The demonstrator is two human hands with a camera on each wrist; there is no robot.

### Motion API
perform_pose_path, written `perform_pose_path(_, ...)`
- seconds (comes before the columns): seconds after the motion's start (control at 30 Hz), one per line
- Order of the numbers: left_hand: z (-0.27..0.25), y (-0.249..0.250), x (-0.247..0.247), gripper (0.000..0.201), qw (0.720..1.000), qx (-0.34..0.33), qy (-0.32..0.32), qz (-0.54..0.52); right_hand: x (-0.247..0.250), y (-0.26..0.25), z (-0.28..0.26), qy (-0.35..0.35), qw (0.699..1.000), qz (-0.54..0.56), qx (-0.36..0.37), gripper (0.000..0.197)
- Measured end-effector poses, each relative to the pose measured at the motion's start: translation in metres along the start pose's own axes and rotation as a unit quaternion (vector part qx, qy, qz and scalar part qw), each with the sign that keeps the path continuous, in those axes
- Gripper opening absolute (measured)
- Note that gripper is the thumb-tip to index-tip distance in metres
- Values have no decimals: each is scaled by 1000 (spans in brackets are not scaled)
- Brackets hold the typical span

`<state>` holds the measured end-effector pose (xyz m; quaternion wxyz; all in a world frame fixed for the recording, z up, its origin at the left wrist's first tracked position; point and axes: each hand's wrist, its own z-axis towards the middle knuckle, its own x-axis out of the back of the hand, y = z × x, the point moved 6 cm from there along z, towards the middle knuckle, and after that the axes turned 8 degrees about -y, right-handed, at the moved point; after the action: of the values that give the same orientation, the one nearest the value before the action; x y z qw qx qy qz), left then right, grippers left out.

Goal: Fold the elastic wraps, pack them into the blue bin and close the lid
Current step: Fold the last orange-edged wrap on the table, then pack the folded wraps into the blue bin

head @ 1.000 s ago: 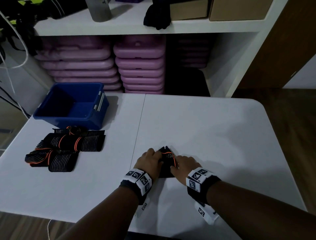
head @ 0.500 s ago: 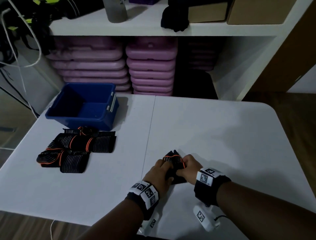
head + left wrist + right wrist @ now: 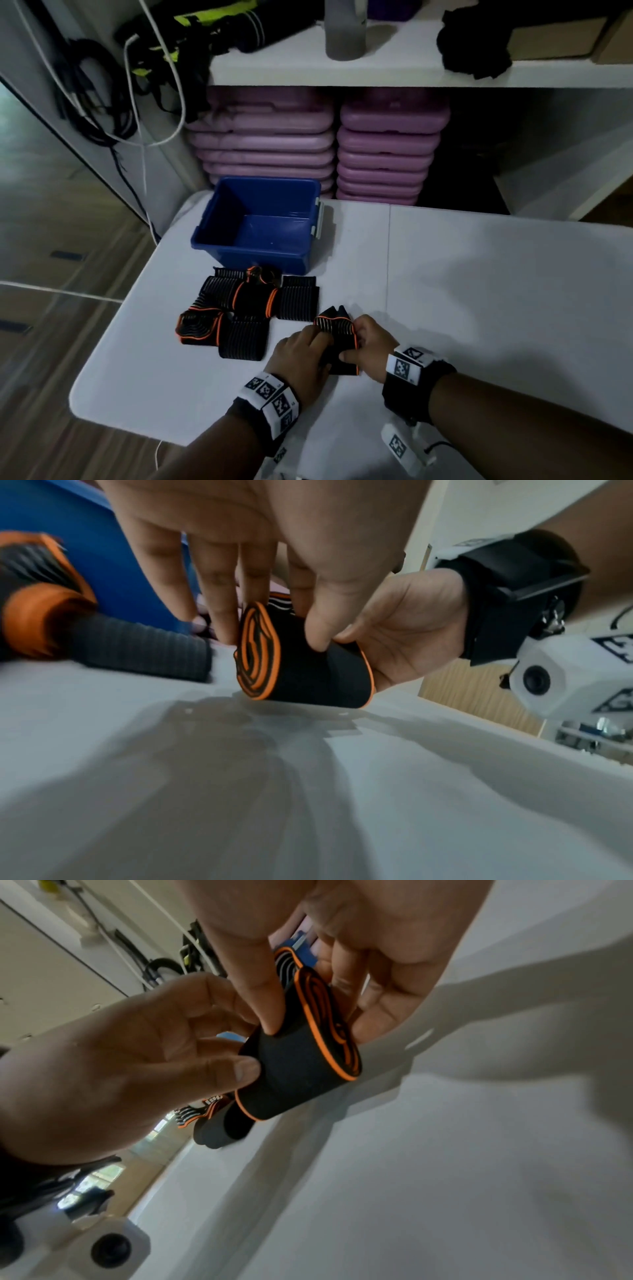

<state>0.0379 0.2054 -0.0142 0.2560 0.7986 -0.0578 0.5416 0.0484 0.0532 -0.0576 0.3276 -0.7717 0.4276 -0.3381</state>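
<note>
Both hands hold one folded black elastic wrap (image 3: 337, 337) with orange edging just above the white table (image 3: 479, 308). My left hand (image 3: 305, 353) grips its left end, fingers over the top and thumb on the near face. My right hand (image 3: 370, 342) pinches the right end. The wrist views show the wrap (image 3: 301, 674) (image 3: 301, 1058) as a tight layered bundle. A pile of folded wraps (image 3: 246, 311) lies to the left of it. The open blue bin (image 3: 260, 226) stands behind the pile with nothing visible inside. No lid is in view.
A white shelf unit (image 3: 376, 72) rises behind the table, with stacked purple cases (image 3: 322, 147) below and a grey bottle (image 3: 344, 31) and dark cloth on top. Cables (image 3: 137, 102) hang at the left. The table's left edge is close to the pile.
The hands have lifted the folded wrap off the table and carried it left, close to the pile of wraps. The head view has swung left and down.
</note>
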Motion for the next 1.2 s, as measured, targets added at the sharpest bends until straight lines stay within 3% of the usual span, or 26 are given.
perform_pose_path(0.2,-21,-63,19,36,999,21,4,32,-54,-34,28,-14,1000,7,26,44)
perform_pose_path(0.37,-30,-93,44,42,993,20,70,-90,-68,-73,30,9,997,54,56,42)
perform_pose_path(0.5,-32,-125,76,60,937,63,167,-300,-72,-110,29,23,989,115,91,47)
perform_pose_path(0.57,-27,-139,87,62,889,92,162,-417,-73,-131,31,24,985,130,113,50)
perform_pose_path(0.63,-21,-150,101,56,868,105,158,-459,-74,-151,35,18,982,139,124,52)
perform_pose_path(0.8,-12,-151,145,15,873,63,184,-446,-75,-193,55,-28,972,210,106,61)
perform_pose_path(0.9,-7,-149,167,11,894,26,189,-406,-70,-219,63,-84,974,186,102,36)
perform_pose_path(0.97,0,-159,178,9,890,18,209,-406,-58,-235,69,-81,983,132,104,33)
perform_pose_path(1.07,15,-194,192,21,886,44,263,-380,-35,-263,86,-42,992,10,116,44)
perform_pose_path(1.13,25,-217,200,37,917,93,279,-268,-19,-281,99,-7,989,-88,122,49)
perform_pose_path(1.2,36,-229,198,68,958,147,210,-129,-6,-302,110,35,969,-205,131,46)
